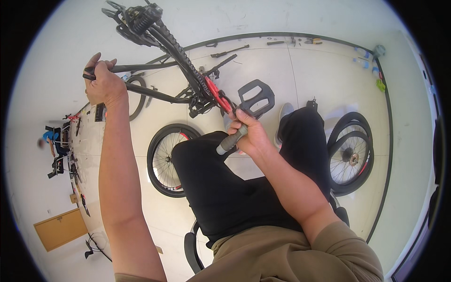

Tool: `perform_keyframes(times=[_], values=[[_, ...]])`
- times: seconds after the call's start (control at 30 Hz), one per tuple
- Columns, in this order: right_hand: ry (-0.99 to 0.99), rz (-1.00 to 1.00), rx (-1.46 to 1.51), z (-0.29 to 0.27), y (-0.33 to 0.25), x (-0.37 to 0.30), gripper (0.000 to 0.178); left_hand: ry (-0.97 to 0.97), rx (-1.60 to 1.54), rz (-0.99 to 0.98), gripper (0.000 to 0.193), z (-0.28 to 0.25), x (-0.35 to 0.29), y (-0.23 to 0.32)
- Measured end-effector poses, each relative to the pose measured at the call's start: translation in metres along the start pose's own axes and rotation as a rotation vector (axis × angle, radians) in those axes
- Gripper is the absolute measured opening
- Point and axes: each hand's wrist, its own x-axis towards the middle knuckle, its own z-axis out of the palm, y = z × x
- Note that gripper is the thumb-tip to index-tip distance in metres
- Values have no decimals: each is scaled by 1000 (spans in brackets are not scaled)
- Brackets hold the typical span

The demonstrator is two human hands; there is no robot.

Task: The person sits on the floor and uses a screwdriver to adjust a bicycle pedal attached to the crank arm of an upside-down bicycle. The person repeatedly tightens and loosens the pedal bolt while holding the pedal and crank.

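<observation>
A black bicycle frame [155, 97], tilted, is held up in front of me with its chain [186, 60] and a red ring-shaped part [217, 94] by the crank. My left hand [104, 81] is closed round the frame's end, where two dark tubes meet. In my right hand [252, 132] is a grey-handled tool [232, 141], probably a screwdriver; its working end is hidden near the crank. A black pedal [256, 97] stands just beyond that hand. The derailleur [143, 19] hangs at the frame's far upper end.
Spoked wheels lie on the floor: one wheel [165, 160] beside my left knee, stacked wheels [351, 157] to the right. Pliers [314, 41] and other tools lie along the far wall, with bottles [361, 62] at the far right. Another person [50, 141] is at the far left.
</observation>
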Motion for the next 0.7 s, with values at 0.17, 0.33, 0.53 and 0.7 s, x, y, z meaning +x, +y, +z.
perform_keyframes(times=[0.17,0.33,0.53,0.7], values=[[39,-39,-83,5,0,-3,16,0,1,2,39,0,0,-2],[-70,-42,-50,-2,1,-3,18,-1,-38,12,39,-1,2,-6],[-170,48,24,0,-4,-4,35,-10,-51,5,39,-1,2,-5],[-215,67,3,-3,-8,-2,34,-24,-69,-8,39,-2,3,-6]])
